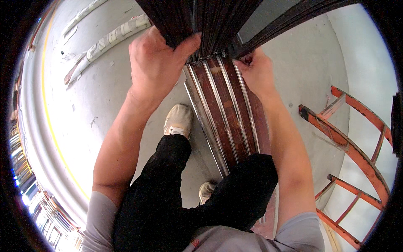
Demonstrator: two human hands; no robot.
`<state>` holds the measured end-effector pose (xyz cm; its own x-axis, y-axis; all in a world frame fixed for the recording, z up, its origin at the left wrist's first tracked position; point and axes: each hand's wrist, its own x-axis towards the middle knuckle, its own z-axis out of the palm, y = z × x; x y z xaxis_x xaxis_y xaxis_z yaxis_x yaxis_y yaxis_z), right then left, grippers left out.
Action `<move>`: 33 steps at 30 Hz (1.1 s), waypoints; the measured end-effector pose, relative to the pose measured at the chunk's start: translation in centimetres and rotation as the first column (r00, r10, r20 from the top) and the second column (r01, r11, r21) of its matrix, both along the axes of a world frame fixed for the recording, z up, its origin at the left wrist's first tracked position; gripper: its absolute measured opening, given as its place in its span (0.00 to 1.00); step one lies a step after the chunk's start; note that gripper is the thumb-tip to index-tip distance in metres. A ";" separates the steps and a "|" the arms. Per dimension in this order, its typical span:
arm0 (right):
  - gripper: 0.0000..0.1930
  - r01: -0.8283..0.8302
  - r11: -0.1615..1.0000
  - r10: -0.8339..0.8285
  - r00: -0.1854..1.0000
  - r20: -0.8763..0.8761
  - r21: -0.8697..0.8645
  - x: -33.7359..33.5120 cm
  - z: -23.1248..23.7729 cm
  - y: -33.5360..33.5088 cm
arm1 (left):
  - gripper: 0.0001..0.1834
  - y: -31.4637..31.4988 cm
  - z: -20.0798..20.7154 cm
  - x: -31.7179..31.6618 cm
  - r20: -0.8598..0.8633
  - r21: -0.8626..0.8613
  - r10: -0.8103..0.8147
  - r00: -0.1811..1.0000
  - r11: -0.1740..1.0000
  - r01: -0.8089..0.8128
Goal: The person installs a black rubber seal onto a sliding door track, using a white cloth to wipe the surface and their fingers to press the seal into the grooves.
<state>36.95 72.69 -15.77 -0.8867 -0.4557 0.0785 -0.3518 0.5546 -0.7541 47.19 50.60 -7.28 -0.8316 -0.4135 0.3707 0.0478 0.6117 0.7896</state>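
Note:
A dark brown, ribbed frame point(214, 29) rises at the top centre, its lower end between my two hands. My left hand point(151, 63) is closed on its left side, with the thumb laid across the ribbed face. My right hand point(257, 71) curls round the lower right corner, below a grey pane point(268, 21); its fingertips are partly hidden. The frame's lower end meets a long reddish-brown board point(228, 105) with several bright metal strips running along it. This board stretches back toward me, and my bent leg covers part of it.
Orange ladder-like metal frames point(357, 138) stand at the right by a pale wall point(365, 54). On the grey floor point(113, 80), wrapped long pieces point(113, 42) lie at the upper left. A yellow line point(45, 84) and stacked long stock point(25, 168) run along the far left.

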 end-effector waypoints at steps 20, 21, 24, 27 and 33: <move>0.30 0.091 0.995 -0.067 0.916 -0.396 0.042 -1.6 -8.4 -1.3 | 0.09 1.5 0.7 0.2 0.039 0.169 0.050 0.998 0.984 -0.056; 0.30 0.102 0.994 -0.075 0.915 -0.395 0.049 -1.7 -8.5 -1.3 | 0.09 1.6 0.6 0.2 0.041 0.166 0.049 0.998 0.985 -0.055; 0.29 0.133 0.988 -0.098 0.929 -0.358 0.074 -2.1 -8.8 -1.5 | 0.08 1.7 0.4 0.2 0.028 0.126 0.064 0.998 0.990 -0.067; 0.28 0.143 0.988 -0.109 0.904 -0.414 0.052 -2.3 -9.1 -1.5 | 0.08 1.5 0.2 0.1 -0.005 0.118 0.052 0.999 0.992 -0.051; 0.27 0.167 0.980 -0.119 0.926 -0.358 0.106 -1.7 -7.5 -1.9 | 0.08 1.5 0.7 0.3 0.019 0.132 0.043 0.999 0.990 -0.045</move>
